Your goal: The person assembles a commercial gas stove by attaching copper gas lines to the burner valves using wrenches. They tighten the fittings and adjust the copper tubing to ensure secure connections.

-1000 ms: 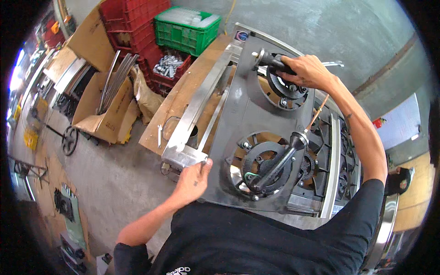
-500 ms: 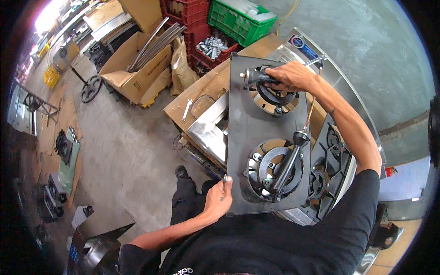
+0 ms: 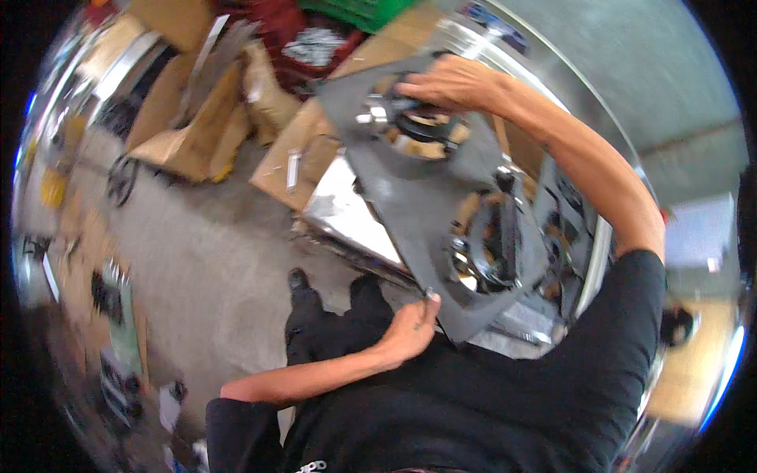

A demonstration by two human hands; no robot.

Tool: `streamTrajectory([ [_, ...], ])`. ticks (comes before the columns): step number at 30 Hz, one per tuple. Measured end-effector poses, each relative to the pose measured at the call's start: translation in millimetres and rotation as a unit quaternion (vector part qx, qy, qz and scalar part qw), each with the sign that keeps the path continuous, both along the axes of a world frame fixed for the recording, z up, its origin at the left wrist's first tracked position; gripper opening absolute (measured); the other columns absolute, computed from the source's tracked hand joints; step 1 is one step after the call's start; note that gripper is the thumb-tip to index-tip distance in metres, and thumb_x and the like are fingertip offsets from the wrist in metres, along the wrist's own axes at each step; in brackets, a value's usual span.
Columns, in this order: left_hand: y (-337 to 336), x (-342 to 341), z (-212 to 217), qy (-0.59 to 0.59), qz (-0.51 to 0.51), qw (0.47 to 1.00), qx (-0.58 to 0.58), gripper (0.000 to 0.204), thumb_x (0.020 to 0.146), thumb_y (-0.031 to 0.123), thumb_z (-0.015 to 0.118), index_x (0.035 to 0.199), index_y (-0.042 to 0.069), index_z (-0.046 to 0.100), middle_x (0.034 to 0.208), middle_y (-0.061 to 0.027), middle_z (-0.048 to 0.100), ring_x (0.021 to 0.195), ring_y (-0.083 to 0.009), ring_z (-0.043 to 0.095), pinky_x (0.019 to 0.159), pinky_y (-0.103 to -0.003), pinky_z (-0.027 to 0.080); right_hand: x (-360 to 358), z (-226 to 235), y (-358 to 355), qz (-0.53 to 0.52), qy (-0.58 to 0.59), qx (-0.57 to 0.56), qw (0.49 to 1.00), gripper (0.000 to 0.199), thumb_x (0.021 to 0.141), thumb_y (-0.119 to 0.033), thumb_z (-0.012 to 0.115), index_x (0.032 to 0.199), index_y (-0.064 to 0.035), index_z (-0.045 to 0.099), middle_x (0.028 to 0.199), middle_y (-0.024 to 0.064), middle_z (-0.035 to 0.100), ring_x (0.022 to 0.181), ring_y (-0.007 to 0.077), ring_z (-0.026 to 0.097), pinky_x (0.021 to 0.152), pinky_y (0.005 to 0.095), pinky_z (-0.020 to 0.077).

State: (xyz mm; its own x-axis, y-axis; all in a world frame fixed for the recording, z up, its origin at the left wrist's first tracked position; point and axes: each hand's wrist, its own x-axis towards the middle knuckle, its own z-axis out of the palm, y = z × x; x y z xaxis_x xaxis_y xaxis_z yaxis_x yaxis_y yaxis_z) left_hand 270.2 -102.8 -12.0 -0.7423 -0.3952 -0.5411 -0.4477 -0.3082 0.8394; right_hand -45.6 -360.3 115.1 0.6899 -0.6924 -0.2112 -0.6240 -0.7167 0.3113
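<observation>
A dark grey gas hob panel [image 3: 394, 193] lies slanted in front of me, with two round burner openings. My right hand [image 3: 449, 83] is closed at the far burner [image 3: 426, 146], around its black tube, which is mostly hidden by the fingers and blurred. The near burner [image 3: 489, 244] has another black tube [image 3: 509, 229] lying across it. At the panel's near left edge, my left hand [image 3: 412, 331] is closed, thumb on top. A small shiny tip shows by the thumb; what it belongs to is hidden.
Under the panel is a wooden-topped bench with a shiny steel sheet [image 3: 351, 209] and a wrench [image 3: 293, 169]. A second black hob [image 3: 556, 244] sits at right. Beyond stand a cardboard box [image 3: 185, 130], a red crate [image 3: 315, 59] and a green crate [image 3: 359, 9].
The panel has turned counterclockwise, its far end swinging left and its near end right. Both hands moved along with it. My view has shifted too, and the picture is now blurred.
</observation>
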Motion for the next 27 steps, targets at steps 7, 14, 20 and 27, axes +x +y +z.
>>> streamTrajectory([
  [7, -49, 22, -7, 0.084, -0.195, 0.972, 0.096, 0.073, 0.113, 0.056, 0.038, 0.117, -0.008, 0.073, 0.108, -0.0129, 0.080, 0.107, -0.0215, 0.068, 0.103, -0.037, 0.047, 32, 7, 29, -0.182, 0.030, -0.024, 0.983, 0.044, 0.092, -0.033, 0.072, 0.124, -0.0109, 0.052, 0.105, 0.0155, 0.065, 0.084, 0.0376, 0.073, 0.068, 0.0509, 0.0580],
  [14, -147, 96, 12, 0.104, -0.290, 0.951, 0.026, 0.067, 0.113, 0.052, 0.041, 0.115, -0.006, 0.075, 0.104, -0.0134, 0.081, 0.109, -0.0221, 0.068, 0.105, -0.037, 0.047, 78, 69, 93, -0.412, 0.008, -0.124, 0.903, 0.052, 0.095, -0.027, 0.067, 0.142, -0.0096, 0.053, 0.130, 0.0208, 0.063, 0.105, 0.0399, 0.071, 0.086, 0.0485, 0.0619],
  [20, -276, 171, -7, 0.094, -0.135, 0.983, -0.087, 0.054, 0.113, 0.044, 0.045, 0.113, -0.002, 0.074, 0.086, -0.0089, 0.078, 0.094, -0.0171, 0.068, 0.091, -0.035, 0.052, 218, 119, 158, -0.527, -0.220, -0.310, 0.760, 0.024, 0.103, -0.023, 0.065, 0.122, -0.0078, 0.065, 0.093, 0.0196, 0.072, 0.085, 0.0396, 0.072, 0.075, 0.0456, 0.0548],
  [27, -352, 215, -63, -0.091, 0.143, 0.975, -0.142, 0.038, 0.109, 0.033, 0.054, 0.122, -0.001, 0.067, 0.093, -0.0046, 0.066, 0.075, -0.0118, 0.055, 0.071, -0.031, 0.046, 331, 81, 165, -0.581, -0.509, 0.007, 0.635, 0.028, 0.097, -0.017, 0.073, 0.123, -0.0084, 0.068, 0.097, 0.0138, 0.074, 0.079, 0.0258, 0.074, 0.073, 0.0383, 0.0586],
])
